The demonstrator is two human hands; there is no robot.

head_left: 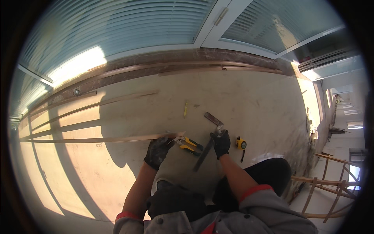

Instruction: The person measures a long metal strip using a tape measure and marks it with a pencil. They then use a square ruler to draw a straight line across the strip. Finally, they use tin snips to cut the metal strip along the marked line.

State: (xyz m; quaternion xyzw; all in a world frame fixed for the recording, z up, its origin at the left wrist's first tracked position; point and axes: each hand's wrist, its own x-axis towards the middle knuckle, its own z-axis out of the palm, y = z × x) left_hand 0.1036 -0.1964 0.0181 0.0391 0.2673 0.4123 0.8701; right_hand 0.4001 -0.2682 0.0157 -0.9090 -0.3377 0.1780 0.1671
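Note:
My left hand point(157, 151), in a black glove, is closed round the right end of a long thin brown strip point(105, 140) that reaches far to the left. Just right of it lie pliers point(189, 146) with yellow and black handles. My right hand point(221, 143), also gloved, has its fingers drawn together by a small whitish part point(219, 127). A short brown piece point(213, 118) extends beyond these fingers, and a dark flat bar point(203, 156) slants toward me on their left. Whether these join is unclear. A yellow tape measure point(240, 144) rests right of this hand.
Several more brown strips point(74, 113) lie at the left and along the glazed doors point(128, 27). A short yellow stick point(185, 109) is on the pale floor point(253, 101) ahead. Wooden frames point(331, 182) stand at the right. Sunlight and shadow stripe the left floor.

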